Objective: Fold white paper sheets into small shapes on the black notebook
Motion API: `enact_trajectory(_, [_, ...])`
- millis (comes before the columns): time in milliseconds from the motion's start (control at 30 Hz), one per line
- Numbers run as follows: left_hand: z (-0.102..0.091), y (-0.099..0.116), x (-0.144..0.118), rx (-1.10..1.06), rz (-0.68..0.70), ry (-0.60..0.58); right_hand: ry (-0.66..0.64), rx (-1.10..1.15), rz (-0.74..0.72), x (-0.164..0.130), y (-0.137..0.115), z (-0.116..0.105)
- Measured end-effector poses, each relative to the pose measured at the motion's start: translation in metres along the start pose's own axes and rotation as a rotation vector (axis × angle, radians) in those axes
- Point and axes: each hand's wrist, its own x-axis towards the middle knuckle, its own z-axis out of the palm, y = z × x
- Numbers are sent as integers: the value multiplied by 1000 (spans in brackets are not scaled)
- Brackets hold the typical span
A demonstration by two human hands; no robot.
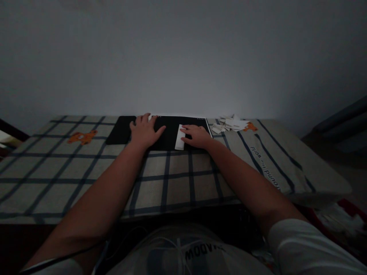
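A flat black sheet or board (166,139) with a thin white border lies near the far edge of the table. Spread over its left side is my left hand (143,131), fingers apart and nothing held. A narrow white strip, perhaps folded paper (179,141), lies on the black surface, slightly tilted. My right hand (197,136) rests at the strip's right side, its fingertips on the strip and its thumb against the edge. Under the right palm, the black surface is hidden.
A smaller black rectangle (120,130) lies left of the board. Several white paper pieces (231,123) are heaped to the right. The checked tablecloth (177,179) has orange bear prints (82,137). A pale wall (183,57) rises behind the table.
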Motion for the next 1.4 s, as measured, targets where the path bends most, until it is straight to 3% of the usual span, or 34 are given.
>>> enact_trajectory(200, [6, -33, 9, 23, -148, -137, -3, 7, 5, 0, 0, 1])
enact_trajectory(467, [12, -37, 13, 0, -99, -125, -2, -3, 3, 0, 1, 1])
enact_trajectory(567, [14, -36, 13, 9, -75, -70, -5, -6, 4, 0, 0, -1])
enact_trajectory(633, [14, -32, 13, -1, -13, -21, -11, -6, 5, -1, -1, -1])
enact_trajectory(700, [14, -24, 13, -66, 133, -9, -13, -3, 3, -1, -1, -2])
enact_trajectory(833, [15, -2, 11, -215, 505, -160, -17, -5, -4, -1, -1, -2])
enact_trajectory(900, [16, 7, 9, -238, 595, -222, -22, -8, -5, 0, 0, -1])
enact_trajectory(1400, [21, 14, 5, -217, 651, -284, -9, -4, -19, 0, -1, -2])
